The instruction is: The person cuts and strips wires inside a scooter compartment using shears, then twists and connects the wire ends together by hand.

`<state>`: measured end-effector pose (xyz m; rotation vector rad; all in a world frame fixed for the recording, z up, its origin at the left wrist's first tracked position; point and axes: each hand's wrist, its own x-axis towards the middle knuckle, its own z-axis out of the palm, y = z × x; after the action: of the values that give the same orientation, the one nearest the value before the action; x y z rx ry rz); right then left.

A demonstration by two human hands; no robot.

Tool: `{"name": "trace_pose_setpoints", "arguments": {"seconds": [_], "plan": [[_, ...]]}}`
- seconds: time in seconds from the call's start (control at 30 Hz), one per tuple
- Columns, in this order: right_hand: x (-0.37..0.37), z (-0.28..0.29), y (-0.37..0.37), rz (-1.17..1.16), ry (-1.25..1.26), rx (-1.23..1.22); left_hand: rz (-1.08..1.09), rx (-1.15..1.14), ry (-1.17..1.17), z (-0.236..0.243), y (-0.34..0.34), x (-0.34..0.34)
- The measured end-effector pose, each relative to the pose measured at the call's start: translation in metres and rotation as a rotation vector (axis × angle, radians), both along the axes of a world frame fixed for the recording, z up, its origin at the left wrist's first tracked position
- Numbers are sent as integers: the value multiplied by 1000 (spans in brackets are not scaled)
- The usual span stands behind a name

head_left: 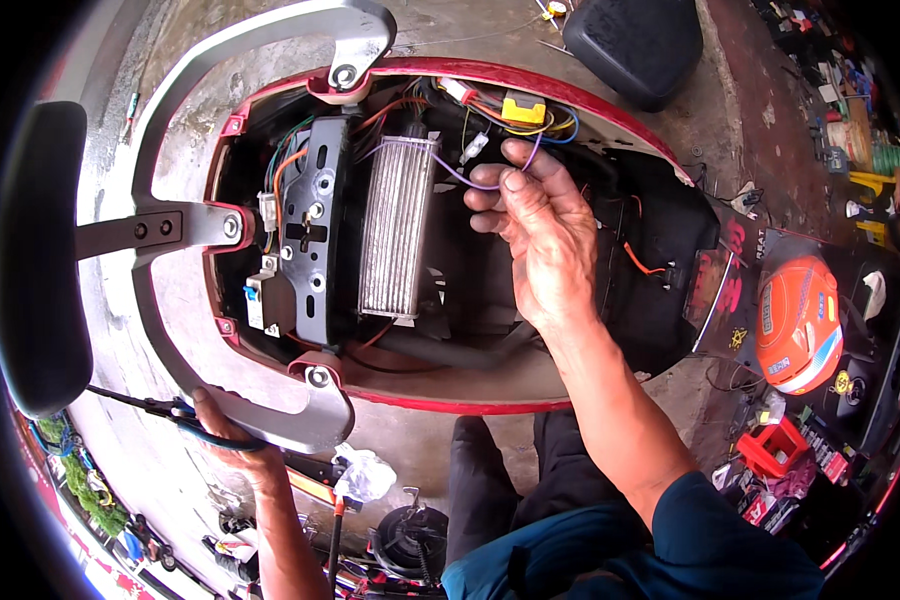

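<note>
Concrete floor (450, 35), opened scooter body (450, 407), purple wire (470, 185) between fingertips

Bare, stained concrete surrounds the red-edged scooter body, which lies across the view with its inner cavity exposed. A silver-grey grab rail (310, 425) curves around its left end, bolted on, and carries a black backrest pad (40, 260) at the far left. Beyond the upper edge, a black padded block (635, 45) rests on the floor; near the right end sits a rounded orange shell (798, 320). Below, the person's dark trousers and a blue sleeve (695, 535) show.

Within the cavity, a finned metal unit (398, 230) stands just beside a black bracket (315, 240) with slots and bolts.

Over the cavity's middle, the right hand (545, 240) pinches the wire between thumb and forefinger, its other fingers curled. Under the rail's lower arm, the left hand (245, 450) grips a blue-handled tool (165, 407), its dark tip pointing left; its thumb lies along the handle, but I cannot tell how the remaining fingers close.

Near the upper edge sits a yellow connector (523, 108), and a smaller white connector (473, 148) hangs near the right fingertips. Thinnest of all, the purple wire runs from the finned unit's upper end to the pinch, then bends upward.
</note>
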<state>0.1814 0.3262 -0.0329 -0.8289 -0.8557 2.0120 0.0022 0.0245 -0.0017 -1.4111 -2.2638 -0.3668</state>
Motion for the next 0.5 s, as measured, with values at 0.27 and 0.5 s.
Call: {"name": "trace_pose_setpoints", "arguments": {"seconds": [0.27,0.5], "plan": [[4,9,-10,210,-82,55,-39,-25,44,-1,-9,-8],[-3,14,-17,216,-116,152,9,32,-25,-5,-7,-4]]}}
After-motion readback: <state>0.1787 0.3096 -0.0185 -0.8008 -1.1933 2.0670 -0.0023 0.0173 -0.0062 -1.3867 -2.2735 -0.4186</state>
